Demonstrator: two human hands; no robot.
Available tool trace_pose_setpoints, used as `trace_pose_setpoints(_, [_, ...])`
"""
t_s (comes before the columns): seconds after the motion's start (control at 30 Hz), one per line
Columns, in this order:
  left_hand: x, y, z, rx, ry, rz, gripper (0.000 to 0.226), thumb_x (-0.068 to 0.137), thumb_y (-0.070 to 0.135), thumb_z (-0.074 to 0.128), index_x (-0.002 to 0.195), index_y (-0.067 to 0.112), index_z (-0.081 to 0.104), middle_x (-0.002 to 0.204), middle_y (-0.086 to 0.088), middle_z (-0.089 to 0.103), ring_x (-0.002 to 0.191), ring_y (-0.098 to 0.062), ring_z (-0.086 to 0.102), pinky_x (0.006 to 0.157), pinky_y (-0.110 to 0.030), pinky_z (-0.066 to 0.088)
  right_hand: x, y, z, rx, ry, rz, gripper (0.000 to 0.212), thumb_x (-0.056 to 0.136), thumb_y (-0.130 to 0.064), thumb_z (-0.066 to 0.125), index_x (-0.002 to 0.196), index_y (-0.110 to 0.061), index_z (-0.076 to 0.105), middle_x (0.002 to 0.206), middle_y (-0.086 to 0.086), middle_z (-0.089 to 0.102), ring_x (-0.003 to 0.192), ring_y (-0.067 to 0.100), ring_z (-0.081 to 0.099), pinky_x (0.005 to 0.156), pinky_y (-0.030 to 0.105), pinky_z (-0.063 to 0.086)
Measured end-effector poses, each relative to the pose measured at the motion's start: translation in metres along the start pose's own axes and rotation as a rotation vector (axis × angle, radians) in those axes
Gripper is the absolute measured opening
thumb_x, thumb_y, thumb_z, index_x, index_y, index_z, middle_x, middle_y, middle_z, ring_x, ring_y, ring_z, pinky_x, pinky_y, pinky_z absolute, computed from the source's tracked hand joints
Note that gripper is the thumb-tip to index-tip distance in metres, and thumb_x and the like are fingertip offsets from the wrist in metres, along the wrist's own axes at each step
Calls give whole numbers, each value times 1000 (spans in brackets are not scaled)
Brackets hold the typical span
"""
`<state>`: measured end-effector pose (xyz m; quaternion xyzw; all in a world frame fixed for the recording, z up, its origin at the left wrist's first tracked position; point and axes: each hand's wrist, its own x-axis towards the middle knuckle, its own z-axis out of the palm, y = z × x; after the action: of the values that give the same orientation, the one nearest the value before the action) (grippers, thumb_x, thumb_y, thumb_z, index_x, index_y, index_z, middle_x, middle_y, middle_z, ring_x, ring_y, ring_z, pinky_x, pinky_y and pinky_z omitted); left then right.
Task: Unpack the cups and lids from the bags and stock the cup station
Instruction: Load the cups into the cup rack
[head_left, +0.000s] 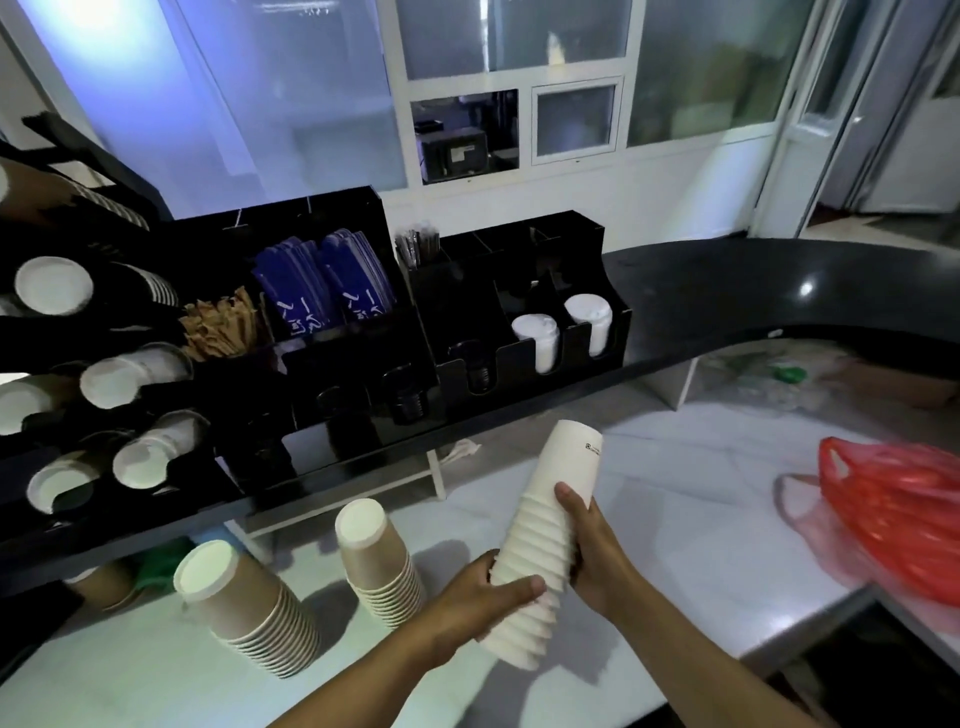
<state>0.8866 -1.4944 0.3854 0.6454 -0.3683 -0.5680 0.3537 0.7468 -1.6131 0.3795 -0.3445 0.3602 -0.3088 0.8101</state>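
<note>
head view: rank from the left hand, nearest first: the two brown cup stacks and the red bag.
Measured from the left hand, which grips the white cup stack:
1. Right brown cup stack: just to the hand's left.
2. Left brown cup stack: farther left, under the black shelf edge.
3. Red bag: far right, past the right hand.

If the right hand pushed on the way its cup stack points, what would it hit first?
The white cup stack would probably meet the front edge of the black counter, just under the white lids; depth is unclear.
</note>
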Motion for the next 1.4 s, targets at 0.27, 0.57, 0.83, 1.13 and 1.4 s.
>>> trace_pose_setpoints(0.27, [-5, 0, 6, 70, 26, -53, 47, 79, 54, 78, 107, 19, 66, 62, 10, 59, 47, -8, 45, 44, -25, 26, -10, 19, 10, -31, 169, -66, 50, 86, -41, 74, 125, -17, 56, 111, 20, 71, 99, 41, 70, 83, 58, 59])
trace_pose_setpoints(0.57, [-4, 13, 1, 57, -3, -34, 36, 80, 48, 79, 97, 19, 66, 53, 9, 48, 42, -11, 34, 43, -27, 20, -12, 9, 20, -62, 248, -88, 39, 91, -39, 69, 120, -14, 58, 106, 19, 73, 93, 39, 73, 80, 53, 61])
trace_pose_setpoints(0.83, [-3, 25, 0, 112, 71, -40, 59, 67, 58, 78, 107, 17, 65, 62, 2, 55, 45, -15, 41, 43, -24, 27, -10, -2, 29, -120, 305, -141, 44, 89, -45, 70, 118, -13, 60, 103, 16, 74, 91, 36, 74, 83, 57, 59])
trace_pose_setpoints(1.13, [-14, 30, -12, -183, -120, -85, 53, 82, 52, 78, 118, 14, 67, 103, -4, 76, 93, -25, 72, 79, -40, 56, -9, -1, 20, -49, -17, 30, 77, 73, -50, 84, 134, -24, 46, 126, 21, 65, 112, 43, 66, 93, 63, 53])
trace_pose_setpoints(1.4, [-8, 38, -13, -296, -137, -133, 45, 90, 34, 74, 125, 9, 64, 115, -12, 74, 107, -28, 71, 95, -43, 56, -5, -2, 28, -78, 41, -36, 69, 76, -40, 80, 132, -23, 44, 119, 18, 68, 99, 37, 72, 77, 50, 60])
